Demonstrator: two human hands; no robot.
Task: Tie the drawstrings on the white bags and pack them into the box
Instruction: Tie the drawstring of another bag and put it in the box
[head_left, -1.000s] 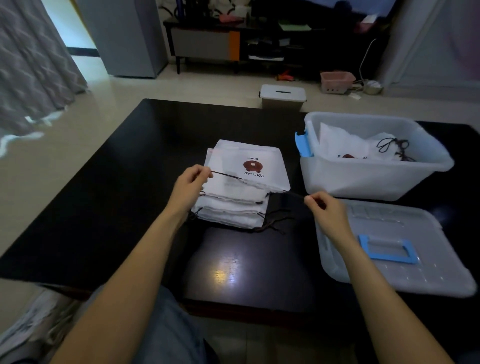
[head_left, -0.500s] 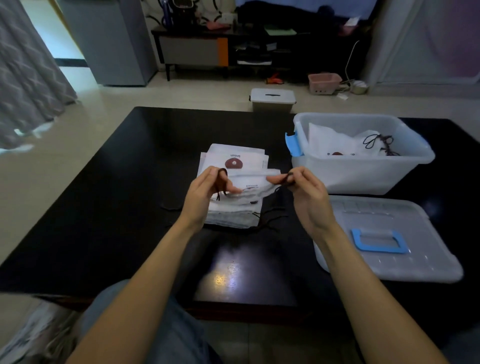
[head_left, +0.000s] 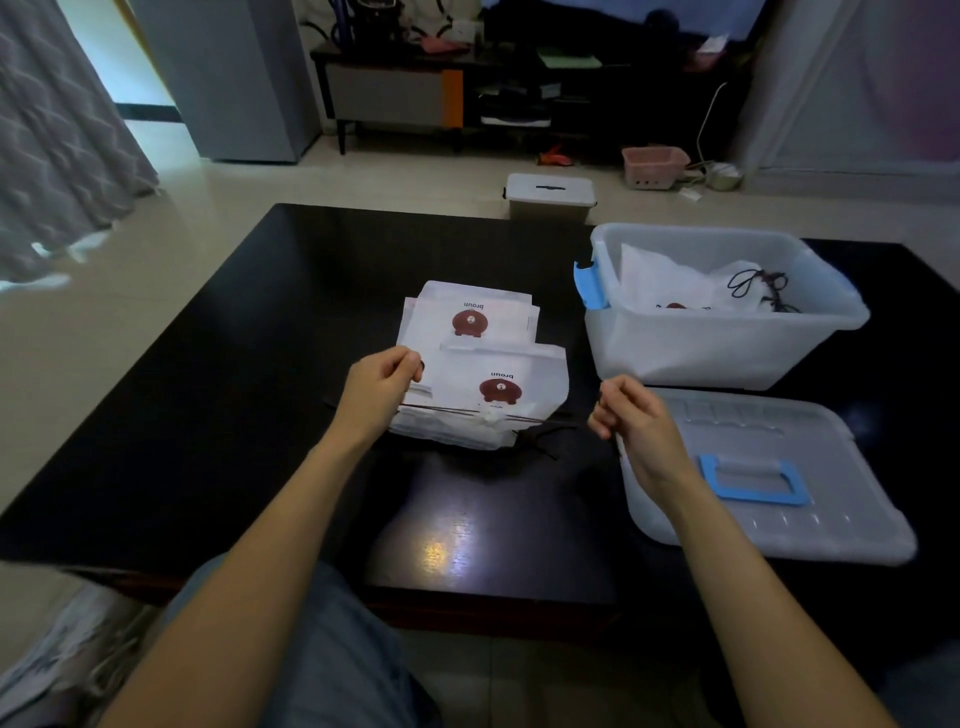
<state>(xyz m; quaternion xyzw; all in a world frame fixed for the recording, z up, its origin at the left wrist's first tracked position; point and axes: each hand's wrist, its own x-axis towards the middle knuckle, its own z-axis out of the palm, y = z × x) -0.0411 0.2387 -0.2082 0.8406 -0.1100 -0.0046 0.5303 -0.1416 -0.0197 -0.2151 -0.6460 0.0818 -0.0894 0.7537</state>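
Hands have drawn apart again, left hand (head_left: 382, 387) and right hand (head_left: 631, 415) each pinching a dark drawstring (head_left: 457, 413) end taut across the top white bag (head_left: 498, 384) on the table (head_left: 249, 364), likely tightening its knot before the box (head_left: 727, 343).

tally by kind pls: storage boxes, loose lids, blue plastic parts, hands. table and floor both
Storage boxes: 2, the open box on the table and the small lidded box on the floor
Loose lids: 1, the lid lying flat on the table
Blue plastic parts: 2, the latch and the handle
Hands: 2, left hand, right hand
Total: 7
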